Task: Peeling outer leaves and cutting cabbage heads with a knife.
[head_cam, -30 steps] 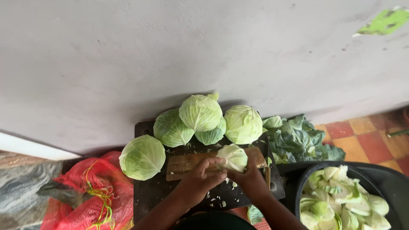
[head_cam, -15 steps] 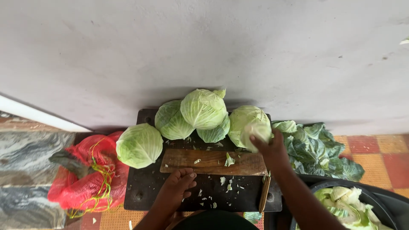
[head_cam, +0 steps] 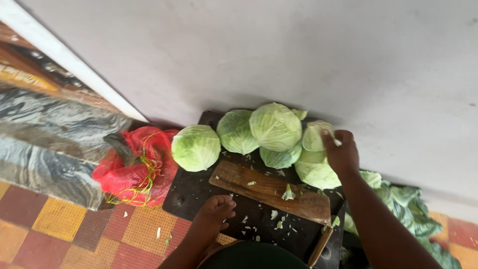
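Right hand [head_cam: 341, 152] grips a cabbage [head_cam: 314, 135] (on the pile); left hand [head_cam: 214, 216] loosely curled, empty.

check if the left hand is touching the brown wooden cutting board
Apart. The head view shows the left hand over the black tray, dark tray visible between it and the brown wooden cutting board.

Six cabbages sit toward the far edge of the black stand [head_cam: 189, 197]: one alone at the left [head_cam: 195, 147], three bunched in the middle [head_cam: 235, 131] [head_cam: 275, 126] [head_cam: 280, 157], and two at the right [head_cam: 315, 169] [head_cam: 313, 137]. One wooden cutting board [head_cam: 259, 187] lies along the near side. One red mesh sack [head_cam: 133, 169] lies off the left edge. Two hands show, left [head_cam: 211, 219] and right [head_cam: 342, 152].
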